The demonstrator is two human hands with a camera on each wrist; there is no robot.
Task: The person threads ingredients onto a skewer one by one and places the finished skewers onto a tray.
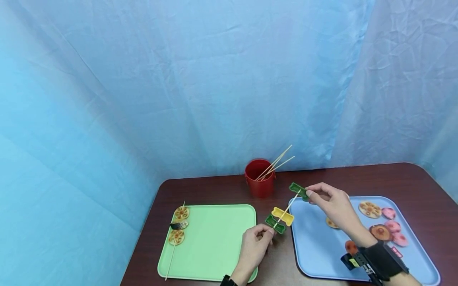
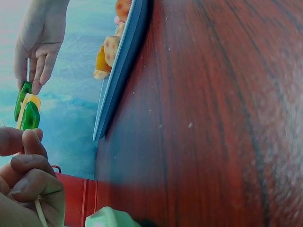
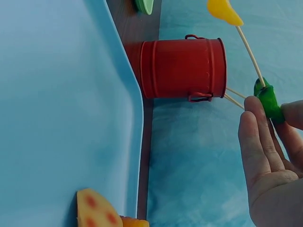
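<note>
My left hand (image 1: 255, 246) grips a thin wooden skewer (image 1: 291, 201) by its lower part, over the gap between two trays. A green pepper piece (image 1: 275, 224) sits on it just above those fingers, with a yellow pepper piece (image 1: 282, 216) beside it. At the skewer's upper end, my right hand (image 1: 334, 208) pinches another green pepper piece (image 1: 298, 191) between thumb and fingers. In the right wrist view the skewer meets this green piece (image 3: 269, 101); whether its tip comes through is hidden.
On the left, a green tray (image 1: 211, 246) bears a skewer with two lotus root slices (image 1: 176, 237) and a dark-edged piece (image 1: 179, 225). The blue tray (image 1: 311, 254) on the right holds lotus root, a mushroom (image 1: 381, 232) and pink pieces. Behind stands a red bucket (image 1: 261, 188) with several skewers.
</note>
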